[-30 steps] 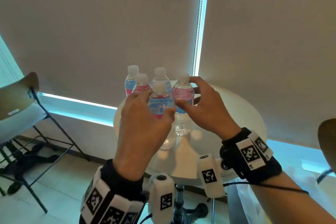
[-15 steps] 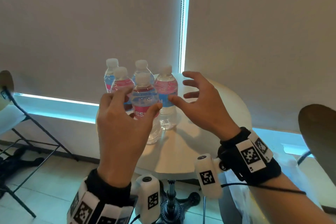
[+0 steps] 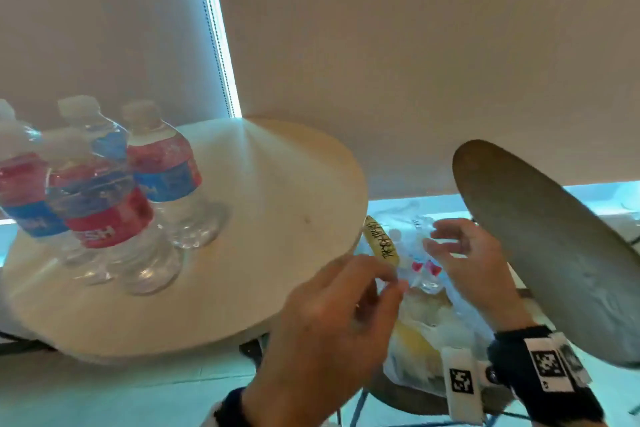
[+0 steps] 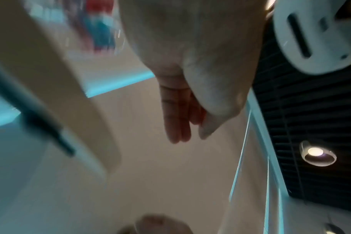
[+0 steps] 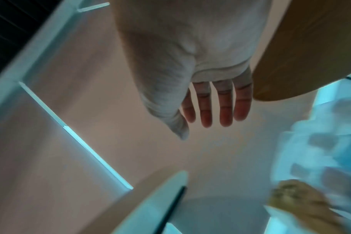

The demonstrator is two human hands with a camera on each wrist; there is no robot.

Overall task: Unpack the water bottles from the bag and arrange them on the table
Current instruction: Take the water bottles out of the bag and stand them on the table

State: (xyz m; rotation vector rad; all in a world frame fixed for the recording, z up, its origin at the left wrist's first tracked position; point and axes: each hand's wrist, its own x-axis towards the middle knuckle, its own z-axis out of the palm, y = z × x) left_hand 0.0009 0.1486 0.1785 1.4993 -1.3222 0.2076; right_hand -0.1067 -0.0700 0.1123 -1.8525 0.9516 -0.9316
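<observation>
Several clear water bottles (image 3: 159, 163) with red and blue labels stand bunched at the left of the round white table (image 3: 270, 211). They show as a blur in the left wrist view (image 4: 98, 31). To the right, below the table edge, a clear plastic bag (image 3: 426, 315) lies on a chair seat, and a red-labelled bottle (image 3: 427, 274) shows through it. My left hand (image 3: 388, 282) hovers at the bag's near edge, loosely curled and empty. My right hand (image 3: 446, 246) spreads its fingers over the bag, holding nothing. Both wrist views show straight, empty fingers (image 4: 176, 118) (image 5: 216, 107).
A rounded chair back (image 3: 554, 236) rises just right of my right hand. A yellow strip with black writing (image 3: 381, 241) sits at the bag's top by the table rim. Window blinds hang behind the table. The table's right half is bare.
Both hands have let go of the bottles on the table and moved right and down to the bag. The head view has swung right, so the bottles now sit at the left.
</observation>
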